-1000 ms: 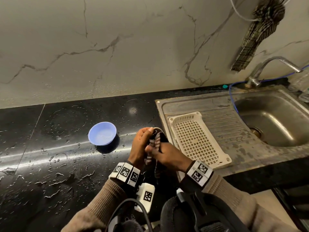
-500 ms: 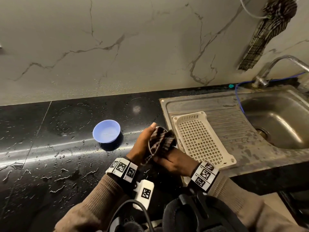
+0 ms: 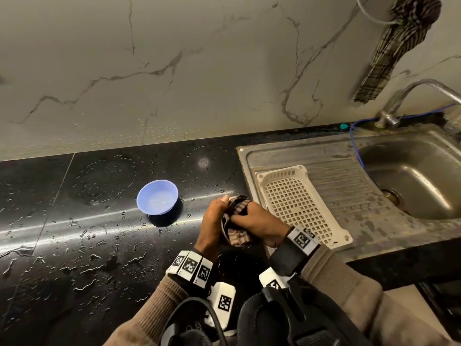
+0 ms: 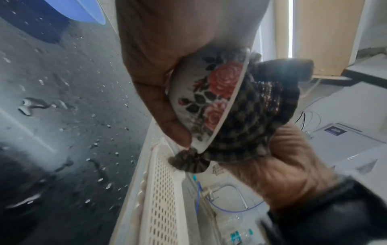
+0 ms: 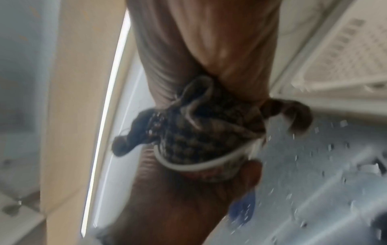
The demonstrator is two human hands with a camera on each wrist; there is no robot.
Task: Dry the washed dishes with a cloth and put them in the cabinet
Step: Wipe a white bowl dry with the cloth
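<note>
My left hand [image 3: 214, 221] [image 4: 159, 79] grips a small white bowl with red roses [image 4: 207, 97] [image 5: 211, 167], tipped on its side above the wet black counter [image 3: 74, 233]. My right hand [image 3: 257, 226] [image 5: 209, 54] holds a dark checked cloth [image 3: 237, 221] [image 4: 251, 119] [image 5: 201, 129] bunched up and pushed into the bowl's mouth. A light blue bowl [image 3: 157, 197] [image 4: 81, 10] stands upright on the counter to the left of my hands, apart from them.
A cream perforated plastic tray [image 3: 299, 203] lies on the steel drainboard [image 3: 349, 176] just right of my hands. The sink basin [image 3: 414, 176] and tap [image 3: 409, 96] are at far right. A second checked cloth [image 3: 389, 51] hangs on the marble wall. Water drops cover the counter.
Both hands stay at the same spot with the bowl. The right hand has turned the cloth inside the bowl, so more of the hand now covers it.
</note>
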